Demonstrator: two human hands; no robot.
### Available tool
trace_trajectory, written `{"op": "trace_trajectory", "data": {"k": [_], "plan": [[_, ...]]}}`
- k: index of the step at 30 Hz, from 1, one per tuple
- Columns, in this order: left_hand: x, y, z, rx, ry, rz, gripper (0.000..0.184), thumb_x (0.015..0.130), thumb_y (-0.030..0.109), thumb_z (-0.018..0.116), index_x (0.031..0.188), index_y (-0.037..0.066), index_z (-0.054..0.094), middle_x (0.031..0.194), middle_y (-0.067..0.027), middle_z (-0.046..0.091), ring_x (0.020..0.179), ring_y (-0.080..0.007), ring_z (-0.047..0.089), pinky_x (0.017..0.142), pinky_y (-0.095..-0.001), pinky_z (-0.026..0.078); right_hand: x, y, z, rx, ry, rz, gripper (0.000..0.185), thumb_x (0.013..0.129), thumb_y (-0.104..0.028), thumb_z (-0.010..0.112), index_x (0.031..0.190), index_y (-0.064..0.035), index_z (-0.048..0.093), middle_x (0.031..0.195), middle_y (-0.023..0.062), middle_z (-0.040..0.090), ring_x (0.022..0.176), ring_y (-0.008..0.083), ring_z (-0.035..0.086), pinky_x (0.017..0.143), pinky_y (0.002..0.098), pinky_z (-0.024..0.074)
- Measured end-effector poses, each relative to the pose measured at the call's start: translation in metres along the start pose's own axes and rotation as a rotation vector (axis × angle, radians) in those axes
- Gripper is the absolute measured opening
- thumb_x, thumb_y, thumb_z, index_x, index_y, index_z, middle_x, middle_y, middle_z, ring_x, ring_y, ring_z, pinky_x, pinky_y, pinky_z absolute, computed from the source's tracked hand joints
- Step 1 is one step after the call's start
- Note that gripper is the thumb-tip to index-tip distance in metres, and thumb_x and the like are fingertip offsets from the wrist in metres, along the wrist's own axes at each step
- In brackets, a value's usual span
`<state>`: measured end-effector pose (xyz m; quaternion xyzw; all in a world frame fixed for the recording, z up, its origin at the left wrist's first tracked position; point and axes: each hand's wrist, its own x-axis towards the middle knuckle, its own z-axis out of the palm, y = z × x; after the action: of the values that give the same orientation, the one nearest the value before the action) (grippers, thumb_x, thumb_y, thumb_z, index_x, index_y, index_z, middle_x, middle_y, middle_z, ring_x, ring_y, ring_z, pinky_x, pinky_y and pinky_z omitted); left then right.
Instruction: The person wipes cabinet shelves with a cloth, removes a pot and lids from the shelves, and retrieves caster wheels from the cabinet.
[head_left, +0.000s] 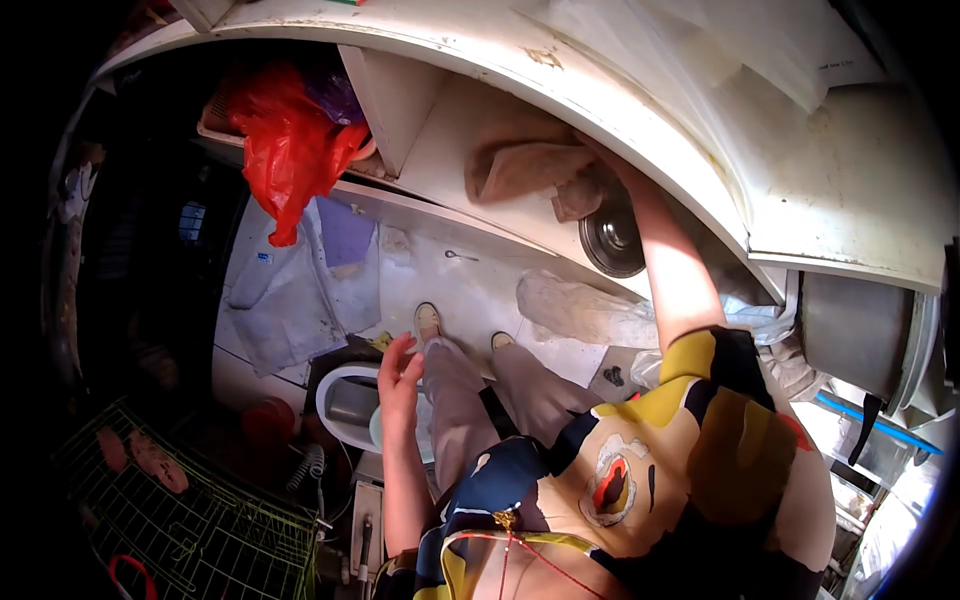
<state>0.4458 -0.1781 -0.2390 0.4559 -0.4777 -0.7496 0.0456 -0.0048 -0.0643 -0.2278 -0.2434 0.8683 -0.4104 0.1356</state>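
My right arm reaches into a white shelf compartment (445, 130), and my right hand (604, 158) is mostly hidden behind the upper shelf's edge. I cannot see its fingers or whether they hold anything. Near it lie a crumpled brownish bag (525, 170) and a dark, round, lid-like thing (612, 238) with a shiny middle. My left hand (400, 378) hangs free above the floor, fingers apart and slightly bent, with nothing in it.
A red plastic bag (285, 140) hangs from the left compartment. Plastic sheets (280, 300) and a spoon (461, 256) lie on the floor. A white-rimmed basin (335, 395) stands by my left hand; a green wire rack (200, 520) is at lower left. A metal drum (850, 325) stands right.
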Motion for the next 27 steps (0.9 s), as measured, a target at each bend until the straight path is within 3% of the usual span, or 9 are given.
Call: {"op": "trace_trajectory", "data": {"k": [4, 10, 12, 13, 15, 17, 21, 24, 27], "plan": [[0.045, 0.017, 0.048, 0.37, -0.005, 0.415, 0.062, 0.074, 0.015, 0.068, 0.131, 0.011, 0.044, 0.132, -0.0128, 0.04, 0.119, -0.0268, 0.04, 0.094, -0.0382, 0.037, 0.0, -0.007, 0.012, 0.078, -0.08, 0.109, 0.063, 0.069, -0.031, 0.073, 0.122, -0.0046, 0.051, 0.127, 0.0164, 0.049, 0.113, 0.027, 0.05, 0.096, 0.0338, 0.04], [0.108, 0.094, 0.142, 0.862, 0.073, 0.891, 0.092, 0.059, 0.03, 0.08, 0.138, 0.021, 0.033, 0.145, -0.0161, 0.022, 0.126, -0.046, 0.025, 0.1, -0.0524, 0.029, -0.066, -0.027, 0.066, -0.629, -0.089, 0.015, 0.082, 0.071, -0.036, 0.071, 0.137, -0.0081, 0.032, 0.132, 0.019, 0.043, 0.116, 0.0343, 0.047, 0.097, 0.0365, 0.0387], [0.124, 0.102, 0.162, 0.952, 0.052, 0.827, 0.095, 0.055, 0.032, 0.082, 0.137, 0.024, 0.033, 0.145, -0.0141, 0.022, 0.127, -0.0466, 0.023, 0.098, -0.0567, 0.029, -0.072, 0.001, 0.044, 0.06, -0.221, -0.029, 0.082, 0.072, -0.032, 0.07, 0.139, -0.0078, 0.029, 0.131, 0.0167, 0.044, 0.111, 0.0323, 0.051, 0.093, 0.0364, 0.0413], [0.131, 0.105, 0.171, 1.04, 0.041, 0.755, 0.098, 0.051, 0.034, 0.083, 0.136, 0.027, 0.034, 0.145, -0.0121, 0.022, 0.127, -0.0471, 0.022, 0.096, -0.0609, 0.029, -0.084, 0.0, 0.018, 0.097, -0.178, 0.272, 0.074, 0.073, -0.029, 0.07, 0.135, -0.0043, 0.036, 0.125, 0.0164, 0.05, 0.111, 0.0298, 0.051, 0.093, 0.0352, 0.041], [0.142, 0.104, 0.185, 1.078, 0.034, 0.74, 0.098, 0.05, 0.035, 0.084, 0.135, 0.028, 0.035, 0.146, -0.0104, 0.021, 0.126, -0.0484, 0.021, 0.094, -0.0642, 0.029, -0.099, 0.046, -0.025, -0.35, 0.145, 0.3, 0.061, 0.072, -0.029, 0.071, 0.122, -0.0004, 0.05, 0.113, 0.0203, 0.058, 0.112, 0.0314, 0.051, 0.091, 0.0362, 0.0429], [0.154, 0.101, 0.195, 1.163, 0.043, 0.712, 0.099, 0.047, 0.038, 0.085, 0.133, 0.031, 0.036, 0.147, -0.0069, 0.019, 0.125, -0.0511, 0.02, 0.088, -0.0708, 0.029, -0.123, 0.08, -0.065, -0.486, 0.213, 0.348, 0.079, 0.065, -0.045, 0.072, 0.126, -0.0015, 0.046, 0.119, 0.0206, 0.055, 0.113, 0.0335, 0.051, 0.095, 0.039, 0.0405], [0.175, 0.095, 0.21, 1.17, 0.099, 0.673, 0.098, 0.047, 0.038, 0.085, 0.132, 0.033, 0.036, 0.147, -0.0045, 0.017, 0.125, -0.0508, 0.02, 0.085, -0.0751, 0.028, -0.138, 0.104, -0.078, -0.404, 0.113, 0.682, 0.094, 0.052, -0.056, 0.076, 0.124, -0.0042, 0.046, 0.12, 0.0222, 0.052, 0.118, 0.0359, 0.043, 0.097, 0.0433, 0.0379], [0.173, 0.099, 0.211, 1.198, 0.087, 0.64, 0.095, 0.048, 0.036, 0.084, 0.13, 0.034, 0.035, 0.147, -0.0033, 0.016, 0.125, -0.0494, 0.021, 0.083, -0.0781, 0.026, -0.132, 0.076, -0.074, -0.45, -0.046, 0.67, 0.098, 0.049, -0.056, 0.078, 0.122, -0.0007, 0.045, 0.12, 0.0246, 0.05, 0.121, 0.0371, 0.039, 0.096, 0.0413, 0.0395], [0.165, 0.112, 0.214, 1.291, 0.065, 0.487, 0.095, 0.051, 0.038, 0.081, 0.134, 0.034, 0.034, 0.149, -0.0058, 0.017, 0.128, -0.0496, 0.018, 0.092, -0.0702, 0.024, -0.126, 0.062, -0.071, -0.406, -0.103, 0.715, 0.105, 0.047, -0.059, 0.078, 0.123, 0.0035, 0.042, 0.12, 0.0266, 0.049, 0.122, 0.0375, 0.036, 0.097, 0.0425, 0.0387]]}}
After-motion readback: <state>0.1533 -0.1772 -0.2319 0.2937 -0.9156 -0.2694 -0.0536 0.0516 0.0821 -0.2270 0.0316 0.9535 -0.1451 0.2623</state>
